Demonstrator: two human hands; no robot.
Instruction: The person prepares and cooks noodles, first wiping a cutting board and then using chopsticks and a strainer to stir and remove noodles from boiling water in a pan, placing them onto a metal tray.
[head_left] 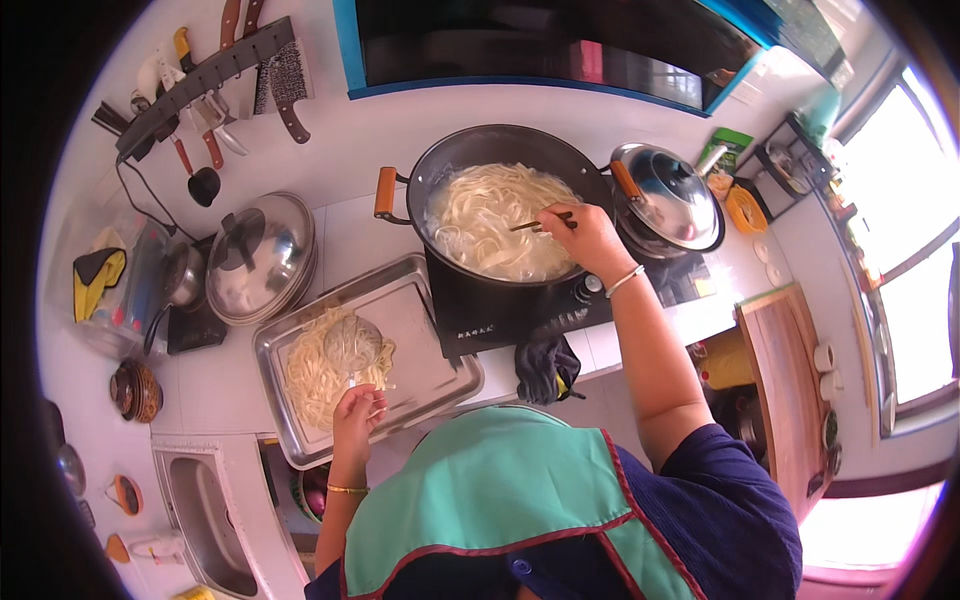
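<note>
Pale noodles (490, 215) sit in cloudy water in a large black wok (440, 165) with wooden-covered side handles. My right hand (585, 238) is over the wok's near right side, closed around chopsticks (530, 225) whose tips reach the noodles. Lower left, my left hand (358, 412) grips the handle of a wire skimmer (352, 343). The skimmer's round mesh lies over a heap of noodles (310, 375) in a steel tray (430, 355). Under the wok is a black induction cooker (470, 325).
A lidded pot (675, 200) stands right of the wok. Large metal lids (262, 255) lean at the left wall, near a small saucepan (182, 275). A dark cloth (545, 370) hangs at the counter edge. Knives hang from a wall rack (200, 85); a sink (205, 520) is lower left.
</note>
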